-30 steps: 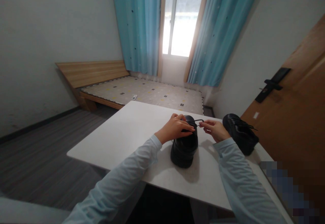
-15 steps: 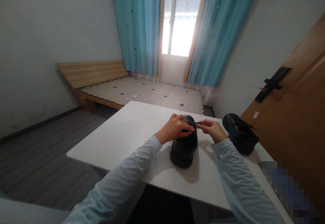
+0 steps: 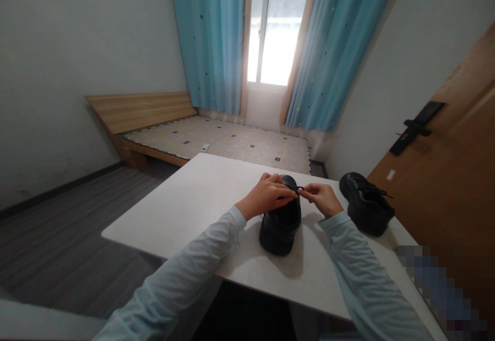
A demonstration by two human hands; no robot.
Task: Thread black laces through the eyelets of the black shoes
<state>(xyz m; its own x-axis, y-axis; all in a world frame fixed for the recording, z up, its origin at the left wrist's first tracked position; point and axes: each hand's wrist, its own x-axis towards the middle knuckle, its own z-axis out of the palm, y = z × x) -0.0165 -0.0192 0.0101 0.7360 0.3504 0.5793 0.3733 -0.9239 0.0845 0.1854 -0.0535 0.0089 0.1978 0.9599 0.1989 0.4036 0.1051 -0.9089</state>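
Note:
On the white table (image 3: 170, 209) a black lace-up shoe (image 3: 279, 235) stands upright, its heel toward me and its toe pointing away. My left hand (image 3: 266, 194) lies over the shoe's lacing area from the left, with curled fingers gripping there; the fingertips partly hide the laces. At the shoe's right side, the fingertips of my right hand (image 3: 324, 199) pinch a thin black shoelace (image 3: 300, 188). A small bend of the lace shows between the two hands.
A second black shoe (image 3: 369, 208) stands at the table's right edge, near a wooden door (image 3: 448, 176). Beyond the table is a bed with a patterned mattress (image 3: 224, 137), and a small white object (image 3: 204, 147) lies on it. Blue curtains (image 3: 211, 42) flank the window.
My right hand has moved slightly left, closer to the shoe, and the lace now bends in a small loop near its fingertips. The left hand and shoe stay put.

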